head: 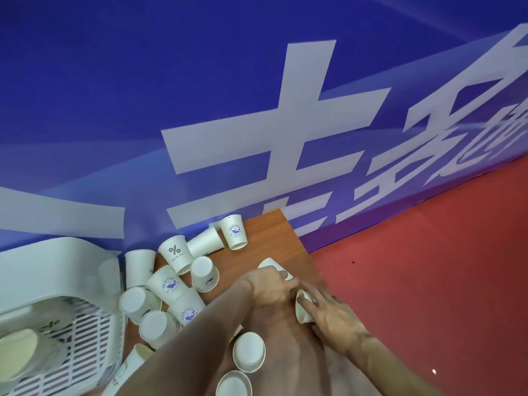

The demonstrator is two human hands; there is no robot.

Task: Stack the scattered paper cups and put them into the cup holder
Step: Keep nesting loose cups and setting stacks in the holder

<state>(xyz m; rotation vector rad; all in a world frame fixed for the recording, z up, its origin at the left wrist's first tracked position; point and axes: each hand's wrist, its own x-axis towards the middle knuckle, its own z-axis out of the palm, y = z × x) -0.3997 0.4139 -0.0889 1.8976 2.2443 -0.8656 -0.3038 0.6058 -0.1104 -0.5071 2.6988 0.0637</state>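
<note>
Cups (168,284) crowd wooden table (265,241) against blue banner (143,81), red floor (428,267).

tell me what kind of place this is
Probably an event or exhibition hall, hedged: a big blue banner with large white characters backs a small wooden table of paper cups, on red flooring.

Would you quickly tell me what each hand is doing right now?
Left hand: grips the far cup.
Right hand: holds the near cup.
</note>
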